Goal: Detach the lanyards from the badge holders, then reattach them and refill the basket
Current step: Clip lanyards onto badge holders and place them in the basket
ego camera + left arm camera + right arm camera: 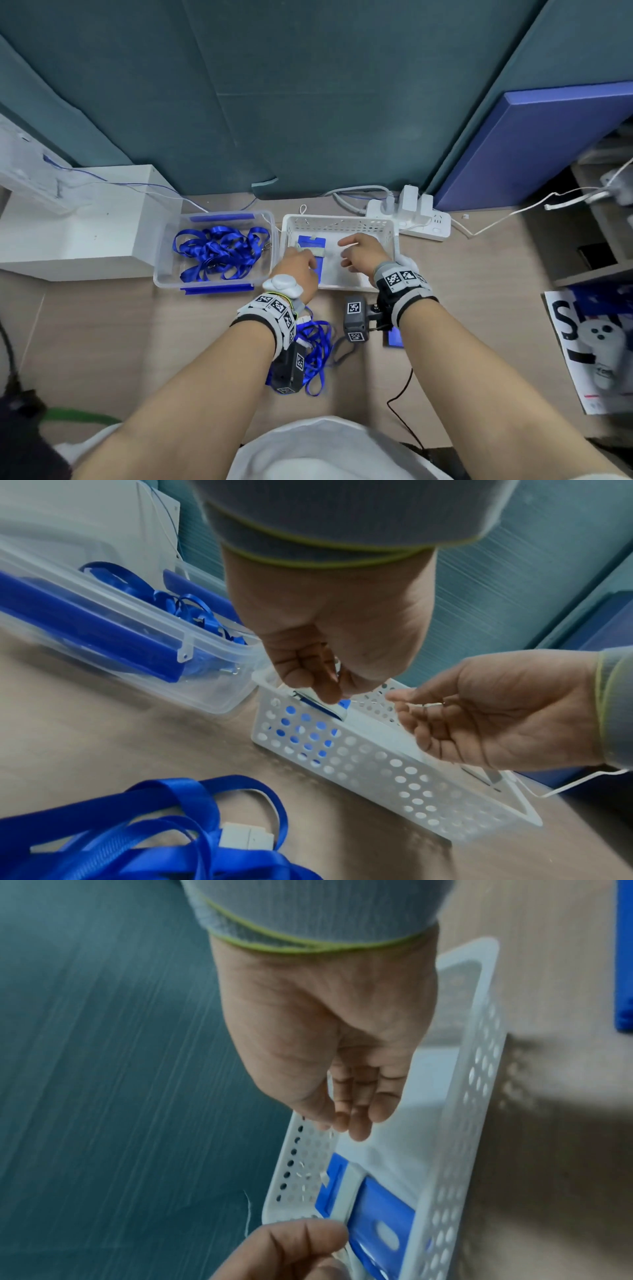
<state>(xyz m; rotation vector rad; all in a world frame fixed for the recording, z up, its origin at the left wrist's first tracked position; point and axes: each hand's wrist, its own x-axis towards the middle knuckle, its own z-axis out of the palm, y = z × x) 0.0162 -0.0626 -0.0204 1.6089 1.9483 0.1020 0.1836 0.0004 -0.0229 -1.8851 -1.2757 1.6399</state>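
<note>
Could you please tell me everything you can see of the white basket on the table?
The white basket is a shallow rectangular tray that looks like plastic, its walls punched with rows of round holes. It stands upright on the wooden table, right of the clear tub of blue lanyards. Blue badge holders lie at its left end; the rest of its floor is bare. The left hand pinches a holder there, and the right hand hovers open over the middle.

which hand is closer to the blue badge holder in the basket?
Left. The left hand pinches the badge holder at its near end; the right hand hovers open beside it over the basket.
</note>
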